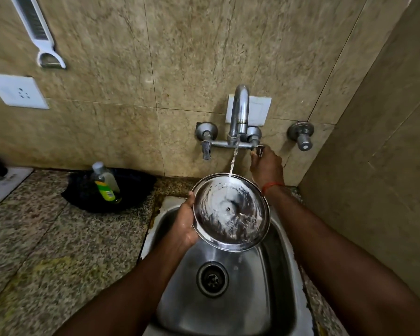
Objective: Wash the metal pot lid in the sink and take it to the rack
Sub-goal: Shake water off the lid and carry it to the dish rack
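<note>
Over the sink: metal pot lid under running tap
Left hand: grips lid's rim
Right hand: fingers around tap handle
Surroundings: speckled granite counter — beige wall tiles

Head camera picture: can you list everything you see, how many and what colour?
pot lid: one, shiny silver, over sink under water stream
sink: one, steel grey, bottom middle
tap: one, silver, wall, running
tap handles: two, silver, beside spout
wall valve: one, silver, right of tap
bottle: one, clear with green label, in black bowl
black bowl: one, black, on counter
counter: one, speckled, left
socket: one, white, left wall
kitchen tool: one, white, hanging top left
left grip: one, bare hand, holding pot lid's edge
right grip: one, bare hand, on one tap handle
</note>
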